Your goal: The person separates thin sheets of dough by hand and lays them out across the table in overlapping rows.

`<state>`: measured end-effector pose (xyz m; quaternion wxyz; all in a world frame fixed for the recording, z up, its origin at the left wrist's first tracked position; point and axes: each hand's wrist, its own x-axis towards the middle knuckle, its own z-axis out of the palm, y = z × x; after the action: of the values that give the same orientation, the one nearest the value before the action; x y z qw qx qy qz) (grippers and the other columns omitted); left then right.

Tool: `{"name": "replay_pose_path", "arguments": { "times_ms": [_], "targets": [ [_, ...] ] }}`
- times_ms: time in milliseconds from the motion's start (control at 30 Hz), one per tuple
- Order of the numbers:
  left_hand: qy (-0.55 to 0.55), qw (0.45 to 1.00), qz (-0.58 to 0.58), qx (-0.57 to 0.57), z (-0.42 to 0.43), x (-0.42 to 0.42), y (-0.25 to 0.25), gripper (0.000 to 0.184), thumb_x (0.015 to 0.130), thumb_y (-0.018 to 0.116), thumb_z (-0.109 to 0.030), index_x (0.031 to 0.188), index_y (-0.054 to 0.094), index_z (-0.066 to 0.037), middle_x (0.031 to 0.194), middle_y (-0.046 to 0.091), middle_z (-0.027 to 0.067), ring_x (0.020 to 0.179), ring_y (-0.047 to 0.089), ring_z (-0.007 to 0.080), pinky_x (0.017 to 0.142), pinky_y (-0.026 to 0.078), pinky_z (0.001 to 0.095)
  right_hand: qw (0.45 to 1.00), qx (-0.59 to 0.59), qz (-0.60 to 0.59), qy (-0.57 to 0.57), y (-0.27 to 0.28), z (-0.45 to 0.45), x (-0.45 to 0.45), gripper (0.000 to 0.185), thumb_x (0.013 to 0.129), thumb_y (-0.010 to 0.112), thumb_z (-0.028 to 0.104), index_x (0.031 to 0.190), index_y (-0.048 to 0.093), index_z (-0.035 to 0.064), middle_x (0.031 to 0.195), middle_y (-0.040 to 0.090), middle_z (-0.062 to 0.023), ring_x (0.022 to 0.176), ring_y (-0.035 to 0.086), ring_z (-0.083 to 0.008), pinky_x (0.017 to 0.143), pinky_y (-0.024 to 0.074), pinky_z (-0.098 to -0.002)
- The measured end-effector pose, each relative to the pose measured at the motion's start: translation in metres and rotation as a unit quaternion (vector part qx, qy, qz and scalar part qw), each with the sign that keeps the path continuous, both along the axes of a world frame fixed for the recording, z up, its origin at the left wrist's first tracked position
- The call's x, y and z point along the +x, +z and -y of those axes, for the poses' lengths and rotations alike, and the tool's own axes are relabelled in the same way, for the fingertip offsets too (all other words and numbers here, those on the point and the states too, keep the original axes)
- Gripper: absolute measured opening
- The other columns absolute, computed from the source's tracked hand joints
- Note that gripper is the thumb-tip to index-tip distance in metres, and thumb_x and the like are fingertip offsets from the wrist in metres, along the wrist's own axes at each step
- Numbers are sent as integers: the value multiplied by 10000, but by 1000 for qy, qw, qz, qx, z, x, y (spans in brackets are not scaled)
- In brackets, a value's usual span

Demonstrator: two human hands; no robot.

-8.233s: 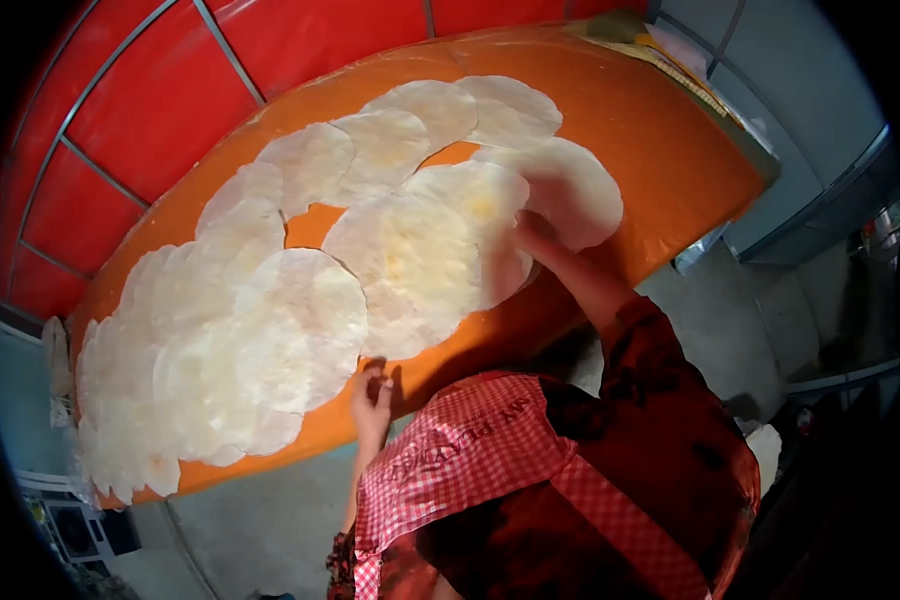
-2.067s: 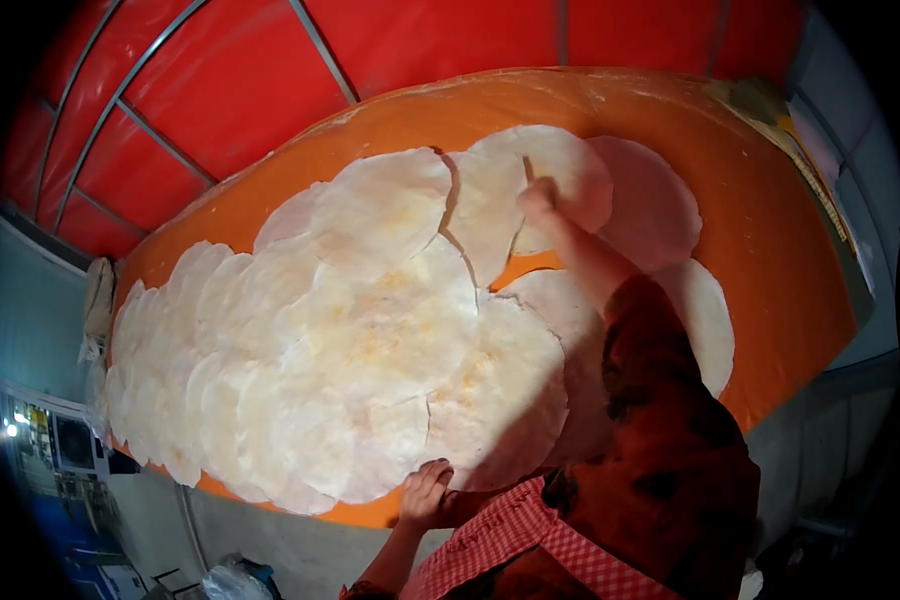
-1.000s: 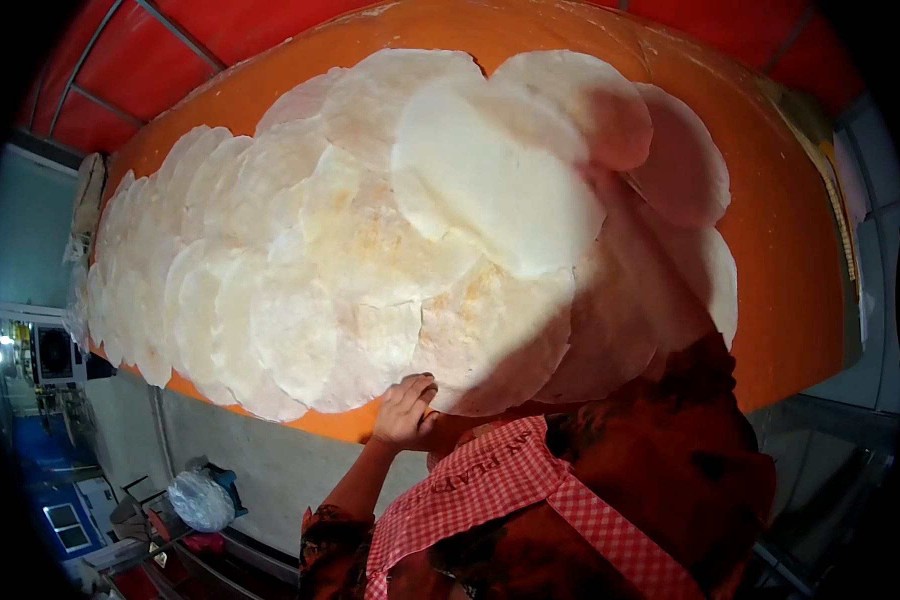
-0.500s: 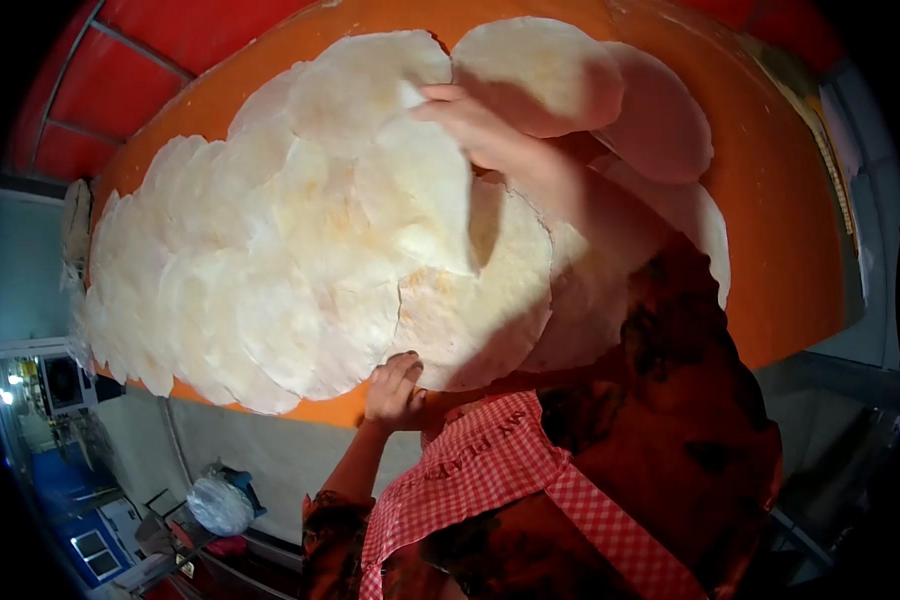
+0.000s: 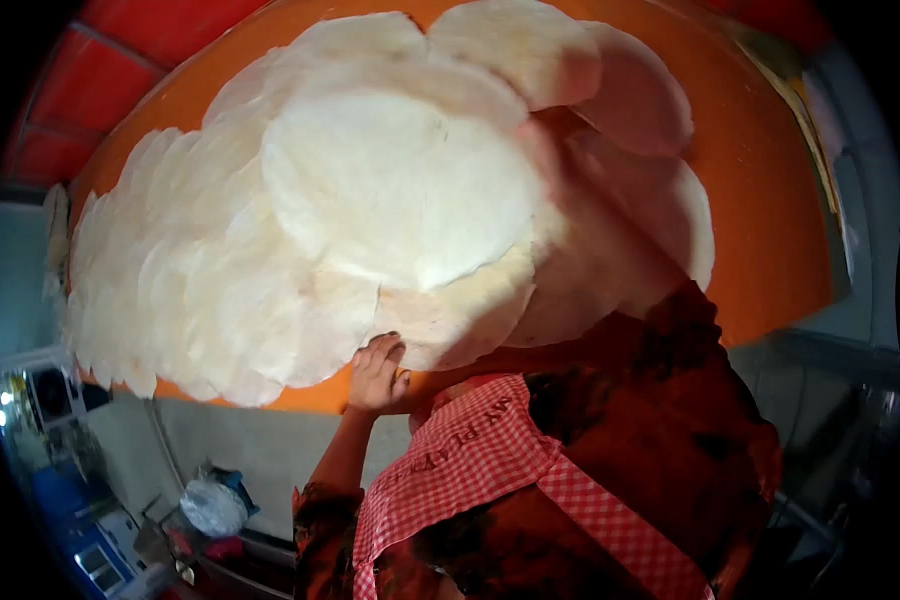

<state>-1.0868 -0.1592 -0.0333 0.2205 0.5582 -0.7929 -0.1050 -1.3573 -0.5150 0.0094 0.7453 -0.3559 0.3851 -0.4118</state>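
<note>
Thin round pale sheets (image 5: 200,240) overlap across an orange-covered table (image 5: 770,220). Near the middle, a large whitish round sheet (image 5: 400,185) lies over the others or just above them. My right hand (image 5: 542,150) is at that sheet's right edge, blurred by motion and in shadow, so its fingers cannot be made out. My left hand (image 5: 375,372) rests at the table's near edge, fingers spread and touching the rim of a sheet, holding nothing.
Red panels (image 5: 110,75) with metal bars stand behind the table. Folded cloth or mats (image 5: 795,100) lie at its far right end. On the lower left are a plastic-wrapped bundle (image 5: 213,505) and a blue-and-white object (image 5: 100,555) on the floor side.
The large sheet, folded over near my right hand half a second ago, is now spread out flatter. My right hand has moved right and slightly down. My left hand remains at the near edge.
</note>
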Motion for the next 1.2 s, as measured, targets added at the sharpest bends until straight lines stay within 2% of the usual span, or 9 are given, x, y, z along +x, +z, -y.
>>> {"name": "replay_pose_path", "arguments": {
  "times_ms": [100, 233, 400, 467, 667, 767, 867, 1000, 1200],
  "targets": [
    [-18, 1000, -3, -8, 3, -3, -3, 403, 750, 647, -193, 1103, 567, -16, 1197, 554, 154, 1091, 542, 347, 813, 405, 438, 924, -58, -377, 19, -47, -38, -28, 213, 782, 658, 204, 843, 611, 5, 764, 565, -64, 706, 581, -163, 579, 468, -306],
    [-34, 999, -9, -41, 4, -5, -6, 349, 816, 617, -214, 1083, 567, 6, 1167, 561, 176, 1052, 552, 374, 797, 413, 449, 945, -155, -265, -108, -125, -22, -12, 187, 799, 650, 144, 732, 570, -11, 606, 508, -90, 563, 528, -184, 546, 426, -327],
    [-37, 998, 0, -49, 5, -4, -7, 330, 851, 587, -253, 1062, 571, 1, 1136, 577, 173, 1017, 568, 368, 762, 421, 438, 853, -258, -429, -145, -81, 10, -25, 165, 808, 637, 103, 699, 557, 10, 590, 538, -103, 598, 571, -195, 556, 445, -342],
    [-27, 999, 6, -39, 4, -6, -2, 323, 840, 591, -252, 1051, 576, -8, 1134, 580, 165, 1019, 570, 360, 758, 418, 432, 763, -363, -453, -283, -82, 46, -40, 75, 740, 638, 59, 739, 572, 23, 693, 593, -118, 700, 612, -261, 611, 472, -364],
    [-23, 999, -7, -43, 6, -6, -2, 337, 813, 621, -246, 1052, 586, -10, 1122, 586, 153, 1009, 579, 352, 764, 421, 427, 489, -555, -650, -172, -64, 107, -65, 253, 647, 633, 75, 894, 584, 56, 883, 578, -101, 948, 572, -283, 753, 482, -354],
    [-20, 999, -7, -27, 7, -7, 2, 336, 789, 640, -221, 1047, 593, -10, 1126, 587, 151, 1015, 578, 351, 770, 421, 427, 503, -589, -624, -105, -76, 142, -63, 164, 838, 493, 161, 907, 595, 54, 938, 623, -94, 956, 584, -308, 835, 461, -405],
    [-13, 1000, -11, -19, 8, -7, 4, 350, 751, 658, -197, 1043, 597, -14, 1134, 587, 146, 1028, 575, 345, 781, 423, 426, 653, -491, -562, -129, -51, 169, -57, 223, 861, 504, 213, 989, 616, 67, 988, 642, -109, 973, 594, -289, 850, 462, -384],
    [-9, 1000, -15, -14, 6, -7, 1, 379, 715, 667, -187, 1049, 598, -21, 1148, 582, 140, 1035, 573, 341, 787, 425, 424, 744, -452, -423, -253, 4, 150, -46, 96, 791, 576, 92, 739, 646, 53, 783, 648, -143, 771, 629, -291, 688, 498, -366],
    [-4, 999, -20, -28, 8, -9, 4, 384, 714, 665, -185, 1055, 599, -22, 1128, 591, 134, 1020, 584, 329, 767, 428, 412, 720, -409, -558, 46, -64, 155, -78, 69, 757, 562, 48, 735, 625, 30, 757, 631, -182, 757, 632, -318, 671, 495, -367]
  ]
}}
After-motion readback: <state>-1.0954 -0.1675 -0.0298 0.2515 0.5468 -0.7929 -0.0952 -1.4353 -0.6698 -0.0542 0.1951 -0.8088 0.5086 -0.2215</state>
